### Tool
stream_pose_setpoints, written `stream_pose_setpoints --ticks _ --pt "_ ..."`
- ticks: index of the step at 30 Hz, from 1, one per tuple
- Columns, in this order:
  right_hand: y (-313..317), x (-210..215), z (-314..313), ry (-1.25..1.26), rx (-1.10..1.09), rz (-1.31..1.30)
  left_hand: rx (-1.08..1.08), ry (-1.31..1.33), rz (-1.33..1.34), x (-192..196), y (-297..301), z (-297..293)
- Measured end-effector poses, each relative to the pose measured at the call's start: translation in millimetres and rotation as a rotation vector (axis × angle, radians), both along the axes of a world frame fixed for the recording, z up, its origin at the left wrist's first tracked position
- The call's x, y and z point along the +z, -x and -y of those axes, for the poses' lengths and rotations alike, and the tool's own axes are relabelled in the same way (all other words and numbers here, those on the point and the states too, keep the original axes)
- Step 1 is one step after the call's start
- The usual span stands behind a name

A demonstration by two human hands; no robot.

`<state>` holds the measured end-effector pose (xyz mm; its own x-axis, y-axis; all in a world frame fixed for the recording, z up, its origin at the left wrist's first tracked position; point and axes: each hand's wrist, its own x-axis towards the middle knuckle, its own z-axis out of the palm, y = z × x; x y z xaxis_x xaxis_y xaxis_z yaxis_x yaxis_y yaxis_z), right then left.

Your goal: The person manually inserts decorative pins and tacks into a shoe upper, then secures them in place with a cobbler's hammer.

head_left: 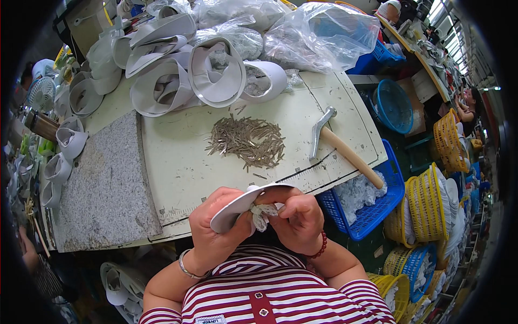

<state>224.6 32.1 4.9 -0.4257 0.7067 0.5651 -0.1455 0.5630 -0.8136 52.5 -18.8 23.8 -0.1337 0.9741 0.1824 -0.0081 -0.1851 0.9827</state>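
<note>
Close to my body, above the table's front edge, I hold a white curved, visor-like piece [235, 209] in both hands. My left hand [213, 224] is closed around its left side, thumb on the inner face. The fingers of my right hand [301, 218] are bent in a pinch at a whitish knotted strip [262, 215] on the piece's inner side. Just beyond my hands, a loose pile of thin metal strips [247, 139] lies on the pale table [175, 173]. To its right rests a hammer [345, 151] with a wooden handle, its end jutting past the edge.
A grey stone slab [105, 183] covers the table's left part. Several similar white pieces [162, 89] and clear plastic bags [318, 38] are heaped at the back. Below the right edge stands a blue basket [372, 216] of white stuff; yellow baskets [426, 208] are farther right.
</note>
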Motion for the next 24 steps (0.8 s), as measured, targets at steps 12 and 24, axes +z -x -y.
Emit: stream_pose_setpoints --ticks 12,24 --pt "-2 22 -4 -0.094 -0.279 -0.034 -0.068 -0.143 -0.08 1 8 -1" --pt "-6 28 -4 0.027 -0.048 0.057 -0.065 -0.215 -0.208 6 9 1"
